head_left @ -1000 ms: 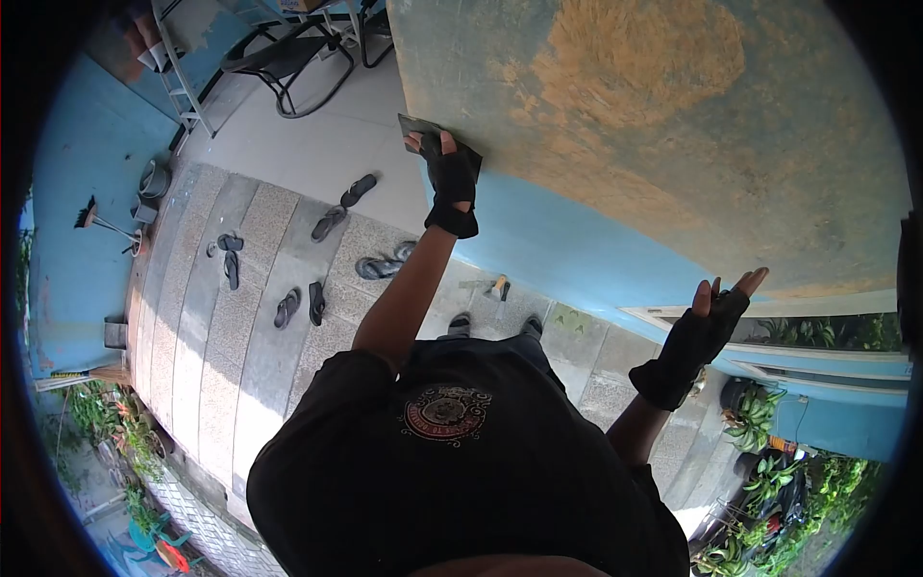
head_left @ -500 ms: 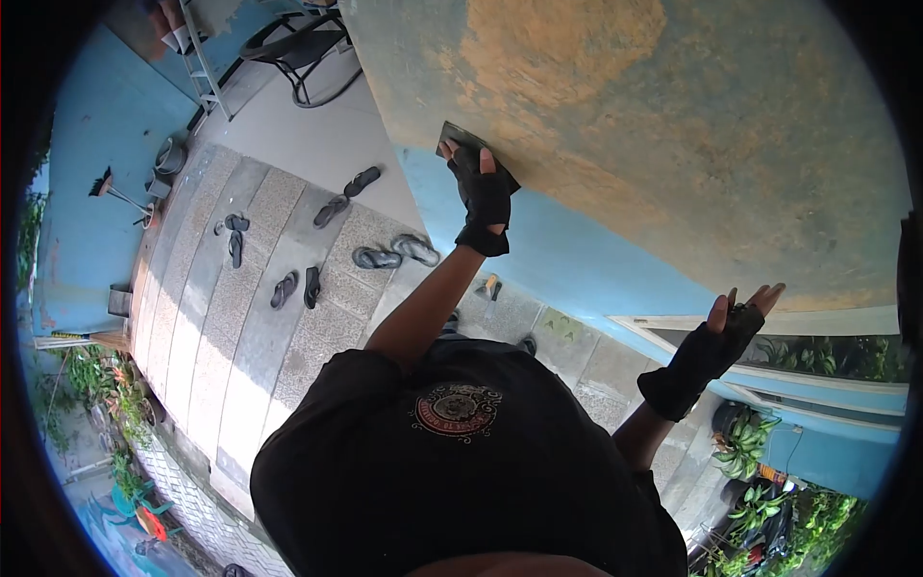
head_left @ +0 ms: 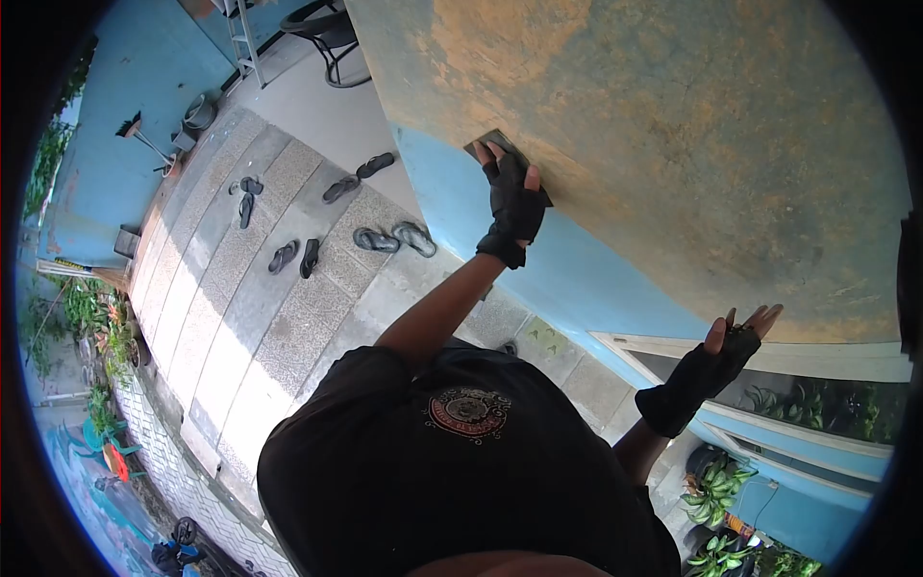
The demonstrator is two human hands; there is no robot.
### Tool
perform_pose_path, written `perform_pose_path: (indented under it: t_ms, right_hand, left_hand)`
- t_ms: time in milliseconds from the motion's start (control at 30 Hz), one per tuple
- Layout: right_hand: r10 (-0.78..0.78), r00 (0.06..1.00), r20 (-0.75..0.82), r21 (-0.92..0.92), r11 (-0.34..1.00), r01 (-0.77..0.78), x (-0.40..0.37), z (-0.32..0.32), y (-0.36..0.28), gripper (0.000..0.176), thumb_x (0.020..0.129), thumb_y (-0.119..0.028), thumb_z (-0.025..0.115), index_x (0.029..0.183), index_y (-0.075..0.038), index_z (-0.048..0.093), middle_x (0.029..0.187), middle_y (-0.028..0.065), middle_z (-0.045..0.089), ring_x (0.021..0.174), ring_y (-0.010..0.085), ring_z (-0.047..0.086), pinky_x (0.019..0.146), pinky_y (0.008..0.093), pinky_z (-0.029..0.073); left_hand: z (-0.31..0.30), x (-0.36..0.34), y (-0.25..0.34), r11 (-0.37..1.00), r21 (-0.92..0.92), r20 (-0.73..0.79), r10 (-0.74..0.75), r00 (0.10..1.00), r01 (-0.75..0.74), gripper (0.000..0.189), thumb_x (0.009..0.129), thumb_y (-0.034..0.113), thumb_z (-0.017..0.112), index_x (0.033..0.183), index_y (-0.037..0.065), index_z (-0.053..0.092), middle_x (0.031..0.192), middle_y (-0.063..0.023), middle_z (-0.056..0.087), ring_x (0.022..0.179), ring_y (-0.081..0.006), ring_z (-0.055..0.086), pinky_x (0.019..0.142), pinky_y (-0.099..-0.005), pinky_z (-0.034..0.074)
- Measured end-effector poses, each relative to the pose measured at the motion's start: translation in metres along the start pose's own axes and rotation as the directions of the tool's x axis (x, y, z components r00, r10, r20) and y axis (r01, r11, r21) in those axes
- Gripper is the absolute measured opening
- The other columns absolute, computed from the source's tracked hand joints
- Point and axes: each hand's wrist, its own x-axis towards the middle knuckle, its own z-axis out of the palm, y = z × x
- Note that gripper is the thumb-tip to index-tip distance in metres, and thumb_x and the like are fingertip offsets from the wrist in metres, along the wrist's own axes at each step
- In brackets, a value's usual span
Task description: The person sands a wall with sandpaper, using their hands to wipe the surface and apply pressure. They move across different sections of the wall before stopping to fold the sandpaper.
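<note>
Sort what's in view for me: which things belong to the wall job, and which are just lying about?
In the job, it seems:
- patched wall
- dark flat plate, held against it by the left hand

Apparently just lying about:
- slippers on the paving
- broom
- round bucket
- black chair
- potted plants

Can't tell: ladder
</note>
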Motion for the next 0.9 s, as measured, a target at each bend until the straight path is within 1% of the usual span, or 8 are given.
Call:
perform_pose_path:
  t_ms: [33, 100, 233, 367, 567, 700, 833, 900]
  right_hand:
    - [-0.003, 1.000, 0.011, 0.015, 1.000, 0.003, 0.001, -0.003, 0.002, 0.082, 0.098, -0.023, 0.062, 0.164, -0.005, 0.019, 0.173, 0.0135, 0.014, 0.159, 0.0321, 0.014, 0.124, 0.0492, 0.028]
    - [-0.009, 1.000, 0.008, 0.002, 1.000, 0.009, 0.005, -0.009, 0.002, 0.086, 0.097, -0.032, 0.063, 0.164, -0.005, 0.018, 0.172, 0.0149, 0.015, 0.159, 0.0331, 0.014, 0.123, 0.0532, 0.028]
    - [0.002, 1.000, 0.008, -0.053, 0.999, -0.001, 0.005, -0.019, 0.002, 0.089, 0.097, -0.040, 0.064, 0.164, -0.005, 0.018, 0.172, 0.0170, 0.015, 0.159, 0.0347, 0.015, 0.122, 0.0575, 0.028]
    - [0.040, 0.999, 0.030, -0.050, 0.998, -0.038, 0.003, -0.009, 0.013, 0.089, 0.097, -0.041, 0.063, 0.164, -0.005, 0.018, 0.171, 0.0177, 0.015, 0.158, 0.0356, 0.015, 0.122, 0.0580, 0.028]
    - [-0.008, 0.997, 0.071, -0.025, 1.000, 0.009, 0.000, 0.020, -0.008, 0.090, 0.096, -0.042, 0.062, 0.164, -0.004, 0.018, 0.171, 0.0183, 0.015, 0.158, 0.0369, 0.015, 0.121, 0.0590, 0.029]
    - [-0.021, 0.997, 0.079, -0.047, 0.999, 0.025, -0.009, 0.033, -0.014, 0.088, 0.097, -0.042, 0.061, 0.164, -0.004, 0.018, 0.171, 0.0184, 0.015, 0.158, 0.0373, 0.015, 0.121, 0.0589, 0.029]
    - [0.014, 0.995, 0.101, -0.020, 1.000, -0.012, -0.021, 0.059, -0.019, 0.087, 0.097, -0.041, 0.061, 0.164, -0.003, 0.019, 0.171, 0.0183, 0.015, 0.158, 0.0380, 0.014, 0.121, 0.0588, 0.030]
    - [0.000, 0.994, 0.106, -0.022, 1.000, 0.002, -0.023, 0.067, -0.030, 0.087, 0.097, -0.040, 0.062, 0.164, -0.003, 0.019, 0.171, 0.0185, 0.015, 0.158, 0.0383, 0.014, 0.121, 0.0589, 0.030]
  left_hand:
    - [-0.006, 0.021, -0.033, 0.955, 0.292, -0.003, 0.061, 0.998, -0.057, 0.082, 0.105, 0.039, 0.050, 0.158, -0.011, 0.014, 0.168, -0.0341, -0.003, 0.157, -0.0485, 0.002, 0.124, -0.0494, 0.022]
    - [-0.026, 0.068, -0.035, 0.995, 0.069, -0.268, -0.054, 0.962, 0.076, 0.078, 0.108, 0.042, 0.045, 0.158, -0.010, 0.016, 0.167, -0.0357, 0.003, 0.157, -0.0465, 0.006, 0.125, -0.0463, 0.018]
    - [-0.038, 0.087, -0.030, 0.997, -0.005, -0.323, -0.071, 0.944, 0.074, 0.081, 0.109, 0.052, 0.038, 0.161, -0.005, 0.014, 0.168, -0.0335, 0.002, 0.158, -0.0415, 0.002, 0.127, -0.0451, 0.008]
    - [0.000, -0.006, -0.023, 0.999, 0.018, 0.010, 0.026, 1.000, -0.026, 0.077, 0.109, 0.039, 0.039, 0.160, -0.009, 0.006, 0.168, -0.0325, -0.007, 0.158, -0.0426, -0.002, 0.127, -0.0441, 0.010]
    - [-0.057, 0.120, -0.079, 0.966, -0.143, -0.303, -0.252, 0.919, 0.218, 0.080, 0.108, 0.044, 0.038, 0.161, -0.008, 0.008, 0.169, -0.0292, -0.001, 0.158, -0.0373, 0.009, 0.127, -0.0388, 0.014]
    - [-0.070, 0.108, -0.049, 0.987, -0.089, -0.229, -0.150, 0.962, 0.132, 0.082, 0.108, 0.044, 0.042, 0.159, -0.010, 0.009, 0.170, -0.0291, -0.001, 0.158, -0.0399, 0.010, 0.126, -0.0419, 0.016]
    - [-0.053, 0.040, -0.047, 1.000, -0.003, 0.082, 0.017, 0.996, -0.017, 0.080, 0.110, 0.045, 0.039, 0.159, -0.010, 0.009, 0.166, -0.0377, -0.007, 0.157, -0.0477, -0.002, 0.127, -0.0464, 0.010]
    - [-0.074, 0.086, -0.060, 0.999, -0.002, -0.054, -0.043, 0.998, 0.042, 0.080, 0.110, 0.046, 0.038, 0.160, -0.009, 0.008, 0.167, -0.0345, -0.007, 0.158, -0.0430, -0.002, 0.127, -0.0467, 0.010]
